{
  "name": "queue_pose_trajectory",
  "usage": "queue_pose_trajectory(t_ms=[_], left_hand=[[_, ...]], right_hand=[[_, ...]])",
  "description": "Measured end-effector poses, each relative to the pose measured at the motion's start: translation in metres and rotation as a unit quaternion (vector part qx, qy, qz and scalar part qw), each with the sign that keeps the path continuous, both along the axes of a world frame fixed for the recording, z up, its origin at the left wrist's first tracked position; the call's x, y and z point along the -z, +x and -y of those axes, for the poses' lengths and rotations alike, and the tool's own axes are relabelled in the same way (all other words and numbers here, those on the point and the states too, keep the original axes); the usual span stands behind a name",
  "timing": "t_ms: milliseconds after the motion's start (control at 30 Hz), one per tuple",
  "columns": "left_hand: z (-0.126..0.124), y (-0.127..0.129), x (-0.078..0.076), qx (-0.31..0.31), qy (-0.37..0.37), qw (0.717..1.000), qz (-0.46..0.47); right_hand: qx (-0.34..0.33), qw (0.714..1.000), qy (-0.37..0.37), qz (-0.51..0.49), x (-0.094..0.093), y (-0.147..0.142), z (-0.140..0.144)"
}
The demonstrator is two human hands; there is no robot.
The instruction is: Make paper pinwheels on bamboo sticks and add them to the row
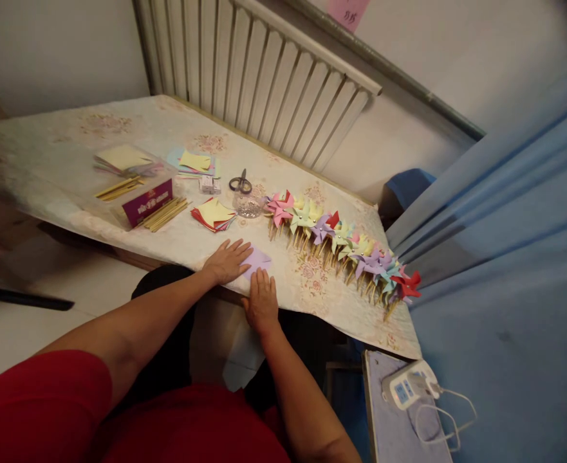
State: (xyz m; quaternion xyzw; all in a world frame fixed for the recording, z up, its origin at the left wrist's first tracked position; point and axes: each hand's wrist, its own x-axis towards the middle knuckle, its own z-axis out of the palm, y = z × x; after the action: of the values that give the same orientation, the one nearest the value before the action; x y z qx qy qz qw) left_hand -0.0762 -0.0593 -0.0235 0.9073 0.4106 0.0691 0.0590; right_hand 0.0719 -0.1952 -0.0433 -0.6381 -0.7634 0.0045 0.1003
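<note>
A light purple paper sheet (258, 260) lies flat near the table's front edge, partly hidden under my fingers. My left hand (227, 261) rests on its left side, palm down with the fingers stretched out. At its lower edge lies my right hand (262, 302), also flat, fingertips touching the paper. Just beyond sits a stack of cut paper squares (214, 213), cream on top with red and other colours below. A clear dish of small shiny pieces (249, 204) and dark-handled scissors (241, 184) are behind it.
Finished paper pinwheels (322, 228) on sticks run in a long row along the right. To the left are a purple-sided box (148, 200), loose wooden sticks (166, 214) and more coloured paper (196, 162). A radiator (264, 77) borders the back. A power strip (408, 386) lies at lower right.
</note>
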Motion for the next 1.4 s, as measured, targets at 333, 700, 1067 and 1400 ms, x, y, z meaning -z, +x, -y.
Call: queue_pose_trajectory(t_ms=[333,700,1067,1400], left_hand=[[0.000,-0.002,-0.001,-0.002,0.009,1.000,-0.011],[0.000,-0.005,0.002,-0.003,0.023,0.999,-0.024],[0.001,-0.009,0.007,0.006,0.042,0.999,-0.014],[0.001,-0.008,0.009,0.010,0.049,0.999,0.010]], right_hand=[[0.004,0.999,0.020,-0.033,0.009,-0.002,-0.001],[0.000,0.996,0.014,-0.093,0.007,-0.002,-0.001],[-0.003,0.988,0.009,-0.154,-0.004,-0.001,0.001],[-0.012,0.970,0.099,-0.222,0.008,0.010,-0.004]])
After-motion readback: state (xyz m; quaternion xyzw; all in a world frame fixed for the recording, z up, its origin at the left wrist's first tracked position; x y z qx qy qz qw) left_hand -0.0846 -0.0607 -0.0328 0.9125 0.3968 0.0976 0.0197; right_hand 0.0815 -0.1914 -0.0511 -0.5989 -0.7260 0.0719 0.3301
